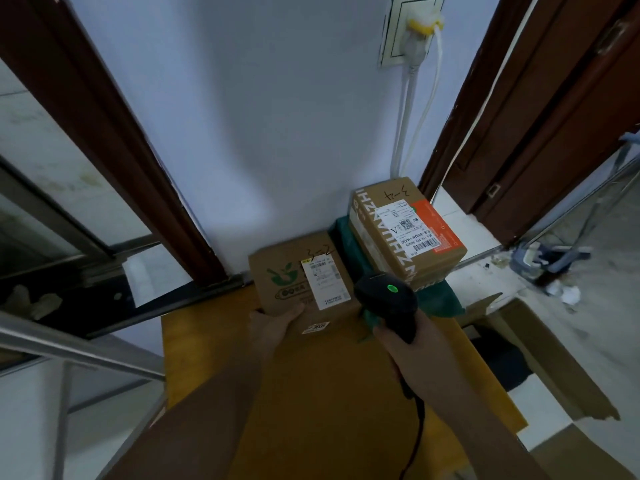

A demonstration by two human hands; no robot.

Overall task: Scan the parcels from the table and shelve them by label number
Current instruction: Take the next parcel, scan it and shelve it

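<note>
- Two cardboard parcels are sitting at the far end of a yellow-brown table (311, 393), close to a pale blue wall (277, 116).
- Nearer to the person, the flat parcel (294, 282) is lying with its white shipping label (323, 284) facing up; "3-2" is handwritten above the label and a green logo is printed to its left.
- The left hand (273, 325) is holding this flat parcel at its near edge, thumb lying across the top face; the other fingers are hidden beneath or behind the edge.
- The right hand (401, 341) is gripping a black handheld barcode scanner (389, 303), fingers wrapped round its handle. A green light is glowing on top of the scanner head, which is pointing toward the parcels.
- The scanner's black cable (417, 427) is trailing down toward the person along the right forearm.
- The taller parcel (405, 230) is resting at the far right corner, on a dark green bag (440, 299). It is bearing a white barcode label, an orange panel and the handwritten mark "3-24".
- An open cardboard box (540, 358) is standing on the floor to the right of the table.
- A wall socket (412, 29) with white cables is showing above the taller parcel.
</note>
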